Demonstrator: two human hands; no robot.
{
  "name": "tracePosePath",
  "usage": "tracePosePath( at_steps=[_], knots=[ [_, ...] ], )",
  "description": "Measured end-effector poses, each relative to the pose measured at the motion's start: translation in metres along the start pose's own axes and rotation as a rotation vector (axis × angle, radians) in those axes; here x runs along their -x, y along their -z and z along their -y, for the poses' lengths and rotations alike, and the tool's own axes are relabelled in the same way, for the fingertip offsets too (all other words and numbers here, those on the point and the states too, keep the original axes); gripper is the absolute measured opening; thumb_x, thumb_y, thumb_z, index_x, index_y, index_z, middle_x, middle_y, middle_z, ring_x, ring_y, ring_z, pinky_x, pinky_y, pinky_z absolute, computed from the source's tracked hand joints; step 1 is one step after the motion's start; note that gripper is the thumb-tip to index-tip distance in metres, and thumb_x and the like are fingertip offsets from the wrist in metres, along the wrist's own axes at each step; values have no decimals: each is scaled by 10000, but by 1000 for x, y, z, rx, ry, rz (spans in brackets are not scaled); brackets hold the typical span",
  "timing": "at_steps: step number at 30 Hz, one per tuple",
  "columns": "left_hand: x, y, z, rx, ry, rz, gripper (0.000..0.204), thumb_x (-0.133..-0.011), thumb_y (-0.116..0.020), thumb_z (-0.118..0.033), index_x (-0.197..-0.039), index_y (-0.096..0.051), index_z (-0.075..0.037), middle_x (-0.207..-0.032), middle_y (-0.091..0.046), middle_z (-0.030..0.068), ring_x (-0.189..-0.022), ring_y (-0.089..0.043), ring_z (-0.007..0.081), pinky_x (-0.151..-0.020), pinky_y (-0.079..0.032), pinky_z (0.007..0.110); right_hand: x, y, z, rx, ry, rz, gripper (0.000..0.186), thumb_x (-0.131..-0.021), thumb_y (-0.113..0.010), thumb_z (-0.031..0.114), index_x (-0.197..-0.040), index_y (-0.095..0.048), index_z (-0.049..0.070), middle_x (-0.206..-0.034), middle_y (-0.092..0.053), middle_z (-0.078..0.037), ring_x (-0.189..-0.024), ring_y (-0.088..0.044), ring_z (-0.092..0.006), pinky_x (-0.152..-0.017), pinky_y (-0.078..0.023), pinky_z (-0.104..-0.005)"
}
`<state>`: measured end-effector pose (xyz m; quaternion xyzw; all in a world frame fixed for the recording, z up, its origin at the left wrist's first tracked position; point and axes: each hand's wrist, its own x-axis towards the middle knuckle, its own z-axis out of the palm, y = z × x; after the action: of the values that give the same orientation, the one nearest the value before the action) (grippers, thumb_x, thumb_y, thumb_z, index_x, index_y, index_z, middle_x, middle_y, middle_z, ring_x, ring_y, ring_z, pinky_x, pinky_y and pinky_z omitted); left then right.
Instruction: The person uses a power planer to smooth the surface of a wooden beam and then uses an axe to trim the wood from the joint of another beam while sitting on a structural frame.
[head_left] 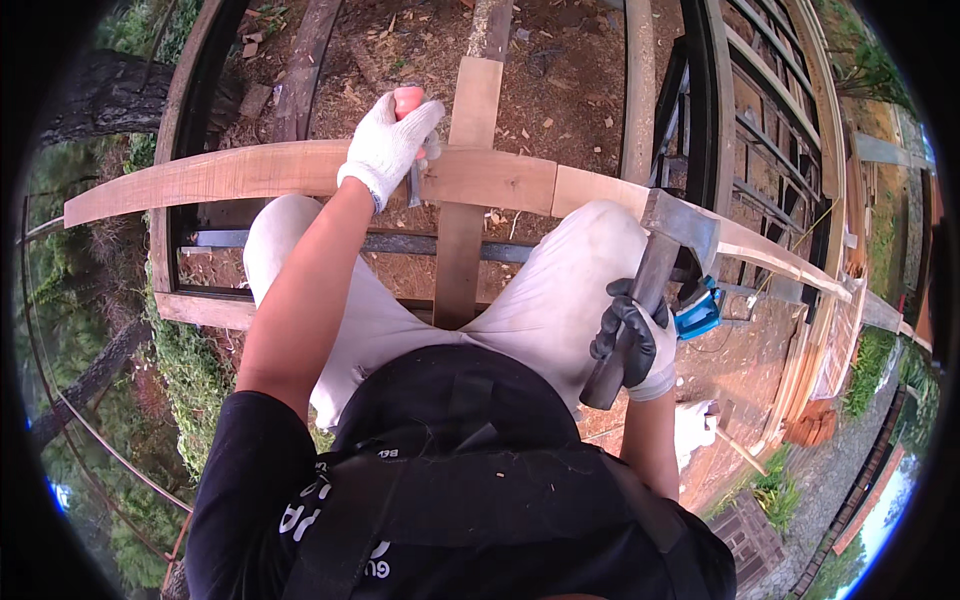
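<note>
My left hand [385,145], in a white knit glove, is closed around a chisel. The chisel's orange-red handle [408,100] pokes out above the fist, and its metal blade [414,186] shows below, by the edge of a pale timber beam [495,180] lying across in front of my knees. In my right hand [650,350], gloved in white with dark grip, I hold a hatchet by its wooden handle [640,310]. Its broad steel head [682,222] is raised over my right knee, in front of the beam's right part.
A lengthwise timber [475,105] crosses the beam. Dark framing [708,110] stands to the right. A blue power tool [698,312] is beyond my right hand. Far below, chip-strewn ground [560,90] shows through gaps. A tree trunk [105,92] stands left.
</note>
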<state>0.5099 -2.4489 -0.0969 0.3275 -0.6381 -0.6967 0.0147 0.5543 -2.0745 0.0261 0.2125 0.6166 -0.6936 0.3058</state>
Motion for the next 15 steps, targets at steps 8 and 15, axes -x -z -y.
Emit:
tracePosePath(
  at_steps=[8,15],
  knots=[
    [-1,-1,3,209,6,-86,361,-931,-751,-313,-1214,-618,-132,-873,-662,45,-688,-695,201,-547,-541,312,-16,23,10,-159,-175,125,284,-937,-633,100,-1195,-597,-11,-709,-606,-113,-513,-599,-238,-483,-509,-398],
    [2,-3,-1,161,59,-107,377,-939,-743,-338,-1236,-618,-143,-900,-666,50,-664,-683,195,-538,-536,296,-30,47,13,-167,-2,130,475,-935,-634,114,-1382,-521,-1,-732,-594,-88,-482,-574,-210,-440,-485,-364]
  ],
)
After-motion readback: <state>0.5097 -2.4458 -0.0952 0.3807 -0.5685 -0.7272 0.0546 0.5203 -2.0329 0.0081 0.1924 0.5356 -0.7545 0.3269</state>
